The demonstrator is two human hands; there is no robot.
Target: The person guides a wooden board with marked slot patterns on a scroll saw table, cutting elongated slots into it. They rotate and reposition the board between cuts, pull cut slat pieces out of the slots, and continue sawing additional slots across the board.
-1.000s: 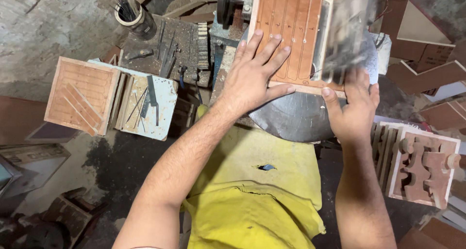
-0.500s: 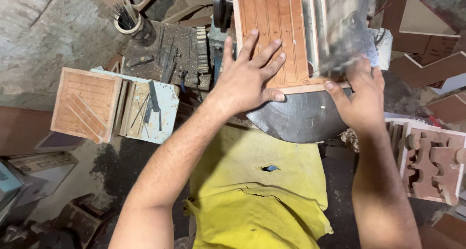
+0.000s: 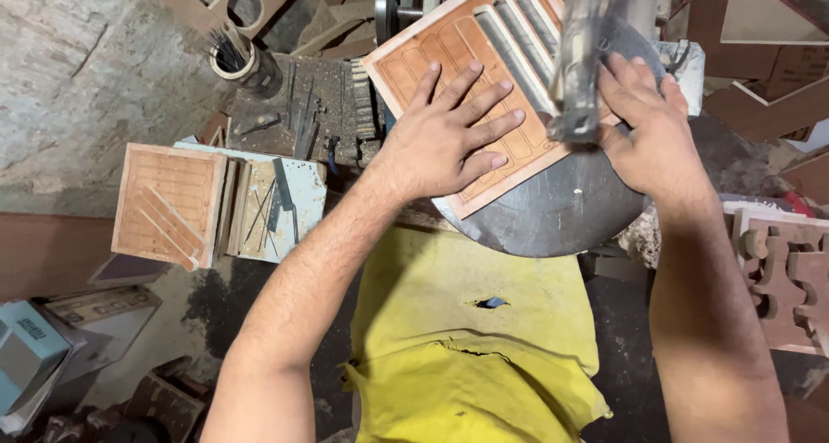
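The left hand [image 3: 449, 136] lay flat, fingers spread wide, pressing the grooved wooden panel [image 3: 466, 63] onto the round metal table [image 3: 553, 210]. The right hand [image 3: 652, 132] rested open, palm down, at the panel's right edge, just beside the blurred vertical spindle [image 3: 579, 63]. The table's near rim lay bare.

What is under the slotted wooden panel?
A round grey metal table shows below the panel. The left hand lies flat on top; how the panel rests underneath is covered.
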